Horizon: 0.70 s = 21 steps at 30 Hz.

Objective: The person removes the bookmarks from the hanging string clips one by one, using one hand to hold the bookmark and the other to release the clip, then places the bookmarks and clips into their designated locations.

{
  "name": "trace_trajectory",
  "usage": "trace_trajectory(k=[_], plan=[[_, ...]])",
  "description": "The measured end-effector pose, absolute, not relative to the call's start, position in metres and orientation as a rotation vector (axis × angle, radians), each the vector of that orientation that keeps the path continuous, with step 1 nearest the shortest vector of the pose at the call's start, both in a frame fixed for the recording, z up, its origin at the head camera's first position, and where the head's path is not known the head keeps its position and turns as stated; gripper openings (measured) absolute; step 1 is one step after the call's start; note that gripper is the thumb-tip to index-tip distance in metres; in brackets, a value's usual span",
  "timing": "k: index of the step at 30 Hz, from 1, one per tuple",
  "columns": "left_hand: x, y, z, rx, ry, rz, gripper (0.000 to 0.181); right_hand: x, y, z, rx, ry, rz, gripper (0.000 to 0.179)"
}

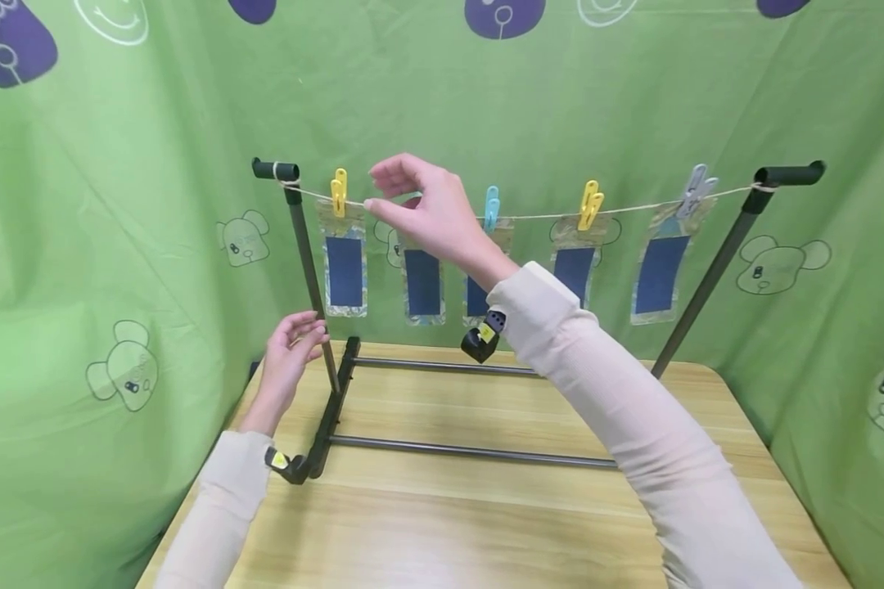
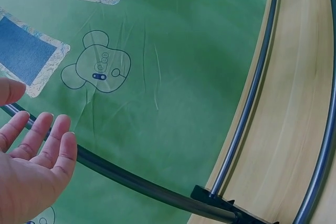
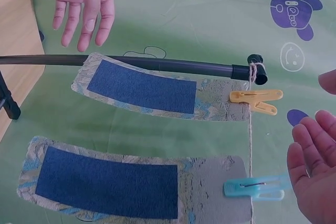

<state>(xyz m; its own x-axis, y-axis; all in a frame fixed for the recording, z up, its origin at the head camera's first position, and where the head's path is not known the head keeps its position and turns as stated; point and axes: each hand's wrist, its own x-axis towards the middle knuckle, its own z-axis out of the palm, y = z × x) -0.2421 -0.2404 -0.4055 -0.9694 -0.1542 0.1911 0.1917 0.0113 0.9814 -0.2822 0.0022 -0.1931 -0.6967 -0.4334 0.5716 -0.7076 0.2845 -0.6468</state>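
My right hand (image 1: 435, 209) is raised at a thin string (image 1: 637, 207), its fingers loosely bent and holding nothing. In the right wrist view, a light-blue clothespin (image 3: 244, 187) is just beside those fingers and clips a patterned strip with a dark blue panel (image 3: 110, 182). A yellow clothespin (image 3: 254, 97) holds a similar strip (image 3: 142, 90) nearest the post. In the head view the hand hides that light-blue clothespin. Low on the left, my left hand (image 1: 290, 352) hangs beside the left post (image 1: 308, 254) with relaxed fingers and nothing in it.
Farther right along the string, light-blue (image 1: 492, 209), yellow (image 1: 590, 204) and grey (image 1: 696, 192) clothespins hold more strips. The black rack has a right post (image 1: 710, 282) and lower bars (image 1: 471, 451) on a wooden table (image 1: 427, 523). Green printed cloth (image 1: 155, 245) surrounds it.
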Motion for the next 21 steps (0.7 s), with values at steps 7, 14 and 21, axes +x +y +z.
trace_trajectory(k=[7, 14, 21], plan=[[-0.244, -0.237, -0.403, -0.013, -2.0, -2.092, 0.04, -0.288, -0.008, -0.192, 1.034, -2.313, 1.318, 0.038], [-0.248, -0.239, -0.404, -0.011, -1.965, -2.125, 0.04, -0.292, -0.019, -0.189, 1.02, -2.35, 1.324, 0.043], [-0.251, -0.234, -0.403, 0.0, -1.973, -2.128, 0.039, -0.298, -0.024, -0.19, 0.965, -2.38, 1.374, 0.045]])
